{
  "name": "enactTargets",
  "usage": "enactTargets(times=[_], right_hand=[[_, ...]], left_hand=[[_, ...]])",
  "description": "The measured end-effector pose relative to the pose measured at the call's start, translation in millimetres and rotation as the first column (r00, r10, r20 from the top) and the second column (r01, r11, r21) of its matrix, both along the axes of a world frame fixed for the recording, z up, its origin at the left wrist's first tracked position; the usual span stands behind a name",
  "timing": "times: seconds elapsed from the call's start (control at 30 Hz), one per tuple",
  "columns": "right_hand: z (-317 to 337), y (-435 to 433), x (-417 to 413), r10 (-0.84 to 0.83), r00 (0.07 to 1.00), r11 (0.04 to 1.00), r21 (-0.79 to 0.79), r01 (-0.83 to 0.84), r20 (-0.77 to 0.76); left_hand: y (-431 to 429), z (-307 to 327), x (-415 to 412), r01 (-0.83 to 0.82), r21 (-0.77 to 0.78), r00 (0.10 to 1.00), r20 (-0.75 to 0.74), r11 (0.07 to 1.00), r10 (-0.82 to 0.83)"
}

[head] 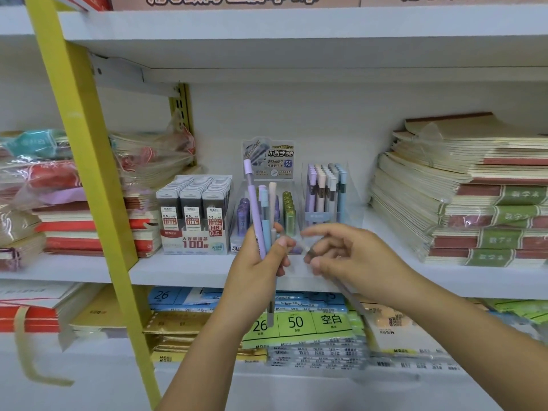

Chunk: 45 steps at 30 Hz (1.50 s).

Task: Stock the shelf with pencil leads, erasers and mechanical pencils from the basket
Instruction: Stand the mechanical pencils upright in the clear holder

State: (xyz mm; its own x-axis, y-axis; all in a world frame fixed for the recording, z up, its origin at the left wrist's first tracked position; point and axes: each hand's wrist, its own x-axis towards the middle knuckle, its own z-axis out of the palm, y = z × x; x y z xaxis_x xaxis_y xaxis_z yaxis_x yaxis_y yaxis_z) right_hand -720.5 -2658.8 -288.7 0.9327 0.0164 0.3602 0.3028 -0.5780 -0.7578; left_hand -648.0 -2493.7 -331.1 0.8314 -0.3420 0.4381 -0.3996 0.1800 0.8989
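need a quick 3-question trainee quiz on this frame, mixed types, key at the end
1. True or false: the left hand holds nothing.
2. Multiple choice: where does the clear holder of upright pencils stand, relative to the lead box marked 100? A) left of it B) right of it C) on the shelf below
3. Fill in: the right hand pinches a single grey ____.

Key:
1. False. It grips a bundle of mechanical pencils.
2. B.
3. pencil, blurred in this view.
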Motion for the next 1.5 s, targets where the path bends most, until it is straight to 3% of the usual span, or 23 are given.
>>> enactTargets(times=[0.1,0.2,0.33,0.7,0.97,1.17,1.37,1.5], right_hand=[[26,-18,-5,-0.064,0.985,0.987,0.153,0.04,0.158],[61,-35,-4,-0.195,0.914,0.938,0.34,0.067,0.357],[87,-47,6,-0.254,0.83,0.95,0.289,0.118,0.497],[53,-53,43,-0.257,0.891,0.956,-0.038,0.291,0.375],[52,-56,51,-0.29,0.871,0.938,-0.063,0.341,0.396],[46,-60,61,-0.314,0.782,0.815,-0.271,0.513,0.538],[42,-55,53,-0.386,0.781,0.795,-0.252,0.552,0.491],[35,-33,32,-0.342,0.819,0.899,-0.093,0.428,0.461]], left_hand=[[-4,-2,1,0.015,0.002,1.0,-0.011,1.0,-0.015],[-9,-4,0,0.041,0.0,0.998,-0.048,0.999,-0.041],[-14,-4,1,0.046,-0.001,0.997,-0.061,0.999,-0.046],[-14,-8,6,0.047,-0.007,0.997,-0.052,0.999,-0.048],[-14,-7,6,0.057,0.003,0.997,-0.044,0.998,-0.056],[-12,-5,5,0.073,0.021,0.997,-0.036,0.997,-0.073],[-8,-2,0,0.126,0.042,0.991,-0.042,0.991,-0.124],[-4,0,-4,0.17,0.122,0.985,-0.021,0.978,-0.169]])
